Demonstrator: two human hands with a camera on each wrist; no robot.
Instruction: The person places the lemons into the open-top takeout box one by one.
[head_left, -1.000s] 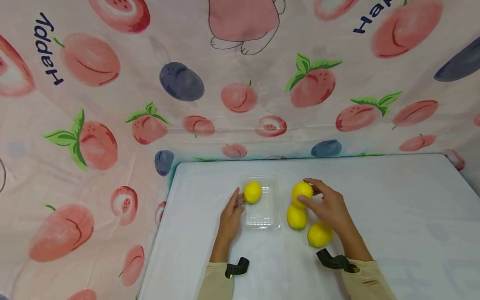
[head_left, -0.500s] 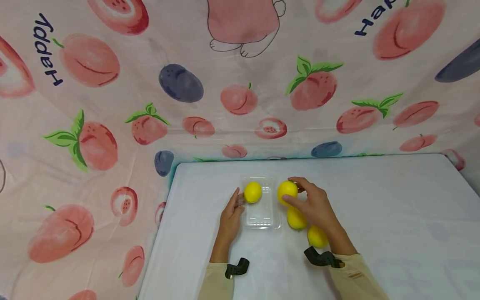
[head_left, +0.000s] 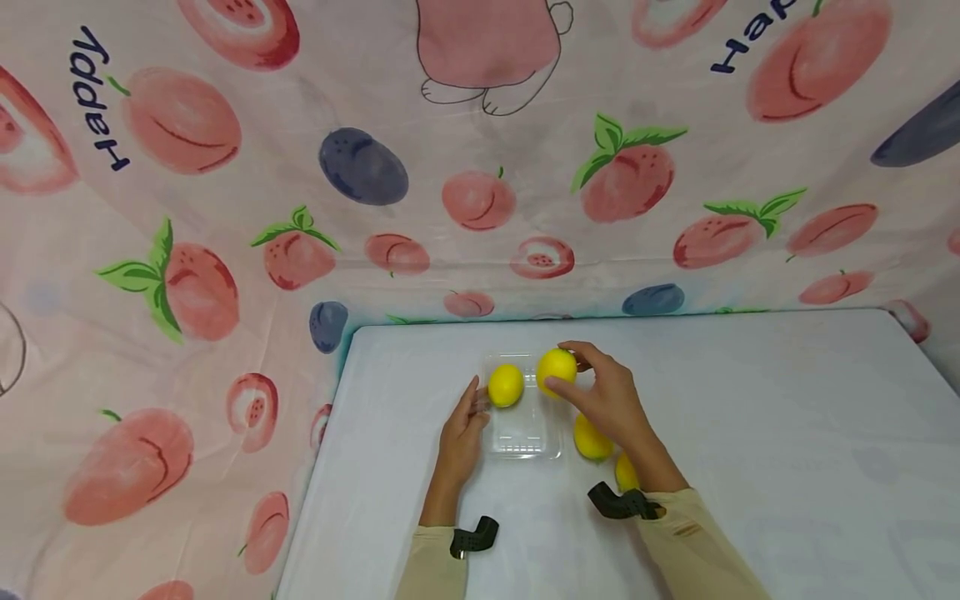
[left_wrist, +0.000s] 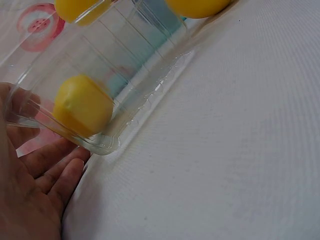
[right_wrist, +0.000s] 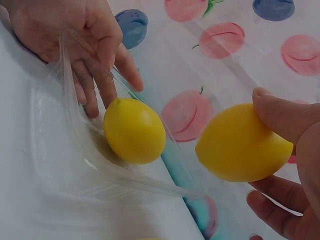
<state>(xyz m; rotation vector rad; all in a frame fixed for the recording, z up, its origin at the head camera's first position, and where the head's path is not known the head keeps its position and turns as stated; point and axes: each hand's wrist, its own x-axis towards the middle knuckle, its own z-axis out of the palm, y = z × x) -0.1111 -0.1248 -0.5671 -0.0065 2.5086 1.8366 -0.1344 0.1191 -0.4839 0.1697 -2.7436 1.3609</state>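
My right hand [head_left: 617, 402] pinches a yellow lemon [head_left: 556, 371] between thumb and fingers. In the head view this lemon overlaps the right rim of a clear plastic container [head_left: 521, 435]. Another lemon [head_left: 506, 385] lies inside the container, toward its far left corner. With fingers stretched out, my left hand [head_left: 458, 442] rests against the container's left wall; in the left wrist view its fingers [left_wrist: 67, 182] lie beside the clear corner. The right wrist view shows the held lemon [right_wrist: 242, 144] in the air beside the lemon in the container [right_wrist: 134, 131].
Two more lemons lie on the white table [head_left: 787, 433] right of the container: one lemon [head_left: 592, 437] near its side, and another lemon [head_left: 626, 473] partly hidden under the right wrist. A fruit-print cloth [head_left: 420, 167] hangs behind the table and along its left.
My right hand has carried its lemon leftward, from above the loose lemons to the container's right rim. The left hand, the container and the lemon inside it have stayed put.
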